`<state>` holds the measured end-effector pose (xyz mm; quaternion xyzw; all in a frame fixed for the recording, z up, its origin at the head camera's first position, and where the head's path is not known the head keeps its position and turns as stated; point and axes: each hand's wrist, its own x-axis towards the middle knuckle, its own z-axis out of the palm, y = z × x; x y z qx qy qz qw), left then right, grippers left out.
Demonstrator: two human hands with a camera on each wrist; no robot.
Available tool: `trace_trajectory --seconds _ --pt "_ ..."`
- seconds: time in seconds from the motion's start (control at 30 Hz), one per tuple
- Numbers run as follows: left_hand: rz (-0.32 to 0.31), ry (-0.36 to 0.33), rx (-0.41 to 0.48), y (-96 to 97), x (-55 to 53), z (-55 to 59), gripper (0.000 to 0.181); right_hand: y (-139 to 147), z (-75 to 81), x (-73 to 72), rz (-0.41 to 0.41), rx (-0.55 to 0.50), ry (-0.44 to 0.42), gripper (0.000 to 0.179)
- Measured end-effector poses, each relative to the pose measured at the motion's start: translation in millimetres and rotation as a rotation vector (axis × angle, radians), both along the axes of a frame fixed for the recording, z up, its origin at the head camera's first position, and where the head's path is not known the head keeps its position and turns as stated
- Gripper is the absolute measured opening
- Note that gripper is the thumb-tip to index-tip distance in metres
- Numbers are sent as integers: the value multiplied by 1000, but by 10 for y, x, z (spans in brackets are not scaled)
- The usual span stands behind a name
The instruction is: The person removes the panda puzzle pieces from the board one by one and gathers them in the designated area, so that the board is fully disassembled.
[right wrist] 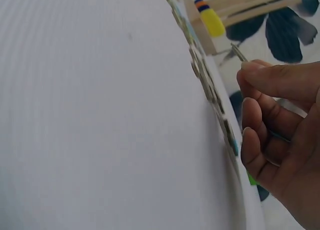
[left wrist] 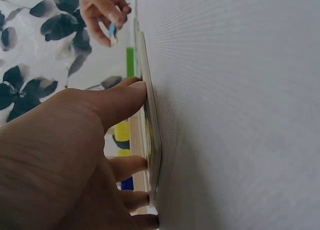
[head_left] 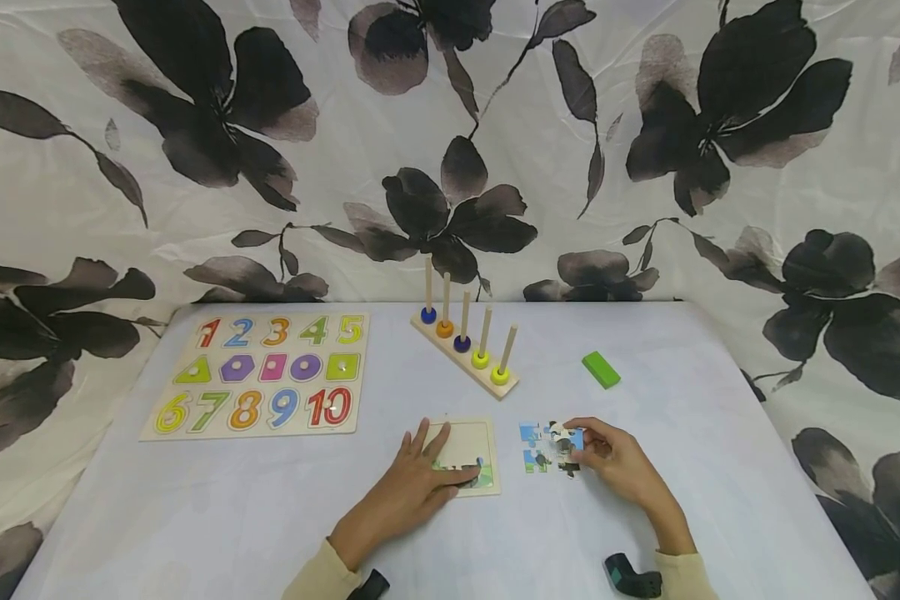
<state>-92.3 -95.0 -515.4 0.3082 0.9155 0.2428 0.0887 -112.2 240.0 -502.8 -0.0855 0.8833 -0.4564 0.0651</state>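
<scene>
My left hand (head_left: 418, 483) rests with fingers spread on a square wooden puzzle tray (head_left: 492, 433). Some printed pieces lie along the tray's lower edge, partly covered by the thumb. In the left wrist view the thumb and fingertips touch the tray's rim (left wrist: 155, 155). To the tray's right lies a group of loose jigsaw pieces (head_left: 528, 432), blue with black and white parts. Over their right side, my right hand (head_left: 618, 458) pinches a puzzle piece (right wrist: 238, 52) between thumb and forefinger, raised off the table in the right wrist view. The piece's printed face is mostly hidden.
A number and shape board (head_left: 255, 371) lies at the left. Behind the tray stands a wooden peg rack (head_left: 465, 354) with coloured beads. A green block (head_left: 601, 370) lies at the back right. Floral cloth (head_left: 450, 125) hangs behind the white table (head_left: 232, 517).
</scene>
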Motion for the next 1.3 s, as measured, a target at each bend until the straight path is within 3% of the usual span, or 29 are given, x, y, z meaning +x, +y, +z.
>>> trace_trajectory --seconds 0.37,0.73,1.3 --pt "-2 2 -6 10 -1 -2 39 291 -35 108 -21 63 21 30" --pt "6 -1 -13 9 4 1 38 309 10 130 2 147 -48 30" --pt "12 -13 -7 9 10 12 38 335 89 108 63 148 -89 30"
